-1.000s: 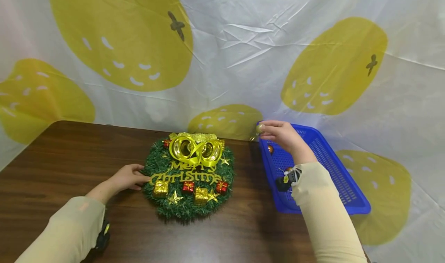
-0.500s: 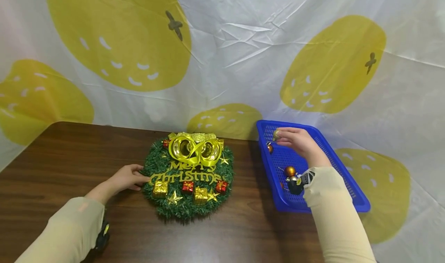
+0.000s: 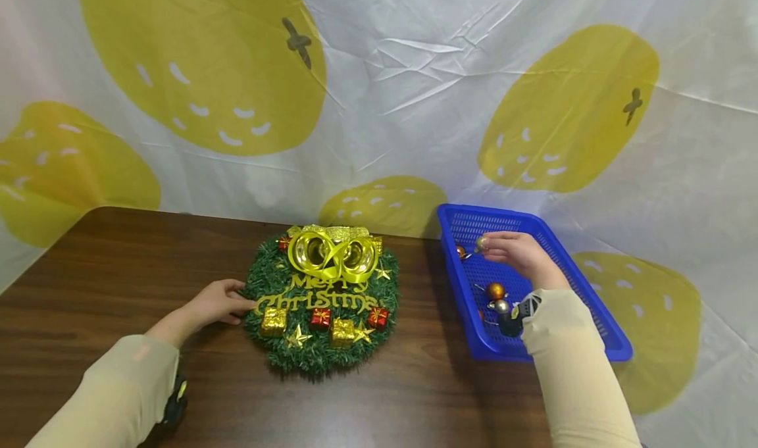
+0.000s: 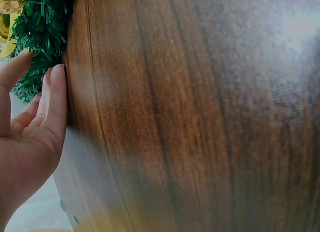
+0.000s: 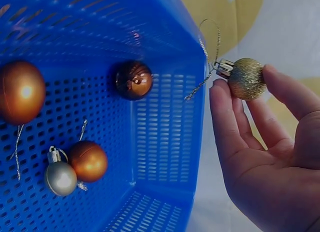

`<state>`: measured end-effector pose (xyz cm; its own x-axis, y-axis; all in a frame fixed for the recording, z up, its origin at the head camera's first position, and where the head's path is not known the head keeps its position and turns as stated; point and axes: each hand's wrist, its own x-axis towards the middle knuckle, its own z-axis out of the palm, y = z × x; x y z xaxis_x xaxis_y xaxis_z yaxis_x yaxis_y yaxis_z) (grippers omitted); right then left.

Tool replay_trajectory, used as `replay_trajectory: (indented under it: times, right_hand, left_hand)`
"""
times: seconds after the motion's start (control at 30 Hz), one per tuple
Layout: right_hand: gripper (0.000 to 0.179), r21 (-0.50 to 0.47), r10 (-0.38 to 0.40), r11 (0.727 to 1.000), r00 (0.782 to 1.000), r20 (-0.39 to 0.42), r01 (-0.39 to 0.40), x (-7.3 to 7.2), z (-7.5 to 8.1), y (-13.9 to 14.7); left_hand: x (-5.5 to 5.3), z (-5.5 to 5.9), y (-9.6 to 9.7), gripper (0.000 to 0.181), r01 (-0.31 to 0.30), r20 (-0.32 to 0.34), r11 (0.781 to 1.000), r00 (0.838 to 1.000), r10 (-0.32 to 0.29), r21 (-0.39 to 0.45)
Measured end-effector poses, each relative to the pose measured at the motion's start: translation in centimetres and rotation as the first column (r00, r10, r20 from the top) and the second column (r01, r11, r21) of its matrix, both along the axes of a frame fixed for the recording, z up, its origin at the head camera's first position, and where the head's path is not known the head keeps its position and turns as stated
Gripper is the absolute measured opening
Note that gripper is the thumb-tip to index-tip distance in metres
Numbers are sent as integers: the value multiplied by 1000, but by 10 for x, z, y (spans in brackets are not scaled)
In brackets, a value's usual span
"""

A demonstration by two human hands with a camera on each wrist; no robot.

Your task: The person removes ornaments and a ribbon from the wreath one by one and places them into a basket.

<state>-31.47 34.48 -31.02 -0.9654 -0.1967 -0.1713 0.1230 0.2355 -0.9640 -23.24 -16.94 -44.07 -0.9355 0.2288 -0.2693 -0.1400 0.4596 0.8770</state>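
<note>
Between thumb and fingertips, my right hand [image 3: 518, 257] pinches a small gold glitter bauble [image 5: 248, 79] with a silver cap and a looped cord. In the head view this hand is over the back part of a blue plastic basket [image 3: 616, 350]. A green Christmas wreath [image 3: 269, 346] lies on the table, decorated with gold bells [image 3: 355, 254], "Merry Christmas" lettering, stars and small gift boxes. My left hand [image 3: 212, 302] rests at the wreath's left edge. The left wrist view has its fairly straight fingers [image 4: 57, 99] and thumb touching the green tinsel.
In the basket lie a silver bauble [image 5: 61, 178], an orange bauble [image 5: 88, 161] beside it, a larger orange bauble [image 5: 21, 91] and a shiny brown bauble [image 5: 134, 80]. A white curtain [image 3: 391, 99] with yellow fruit prints hangs behind the brown wooden table [image 3: 148, 250].
The right hand has carried the gold bauble from the basket's back left corner to the right and nearer, uncovering baubles inside. My left hand and the wreath have stayed in place.
</note>
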Motion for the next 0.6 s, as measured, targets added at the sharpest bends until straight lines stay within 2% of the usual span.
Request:
replay_trajectory:
  times: [0.23,0.43,0.53,0.6]
  right_hand:
    - [53,97,18,995,999,42,-22,-2,-6,6]
    - [55,210,26,977,999,48,-35,1,-4,6]
    - [55,218,33,975,999,36,-40,1,0,2]
    - [56,173,54,983,998,13,-55,-1,3,-4]
  left_hand:
    - [-1,-1,0,73,-5,-1,1000,1000,5,-3]
    - [-2,-2,0,74,1,2,1000,1000,-1,3]
    - [-2,-2,-1,74,3,3,1000,1000,-3,3]
    - [-2,-3,-1,74,2,4,1000,1000,-2,4]
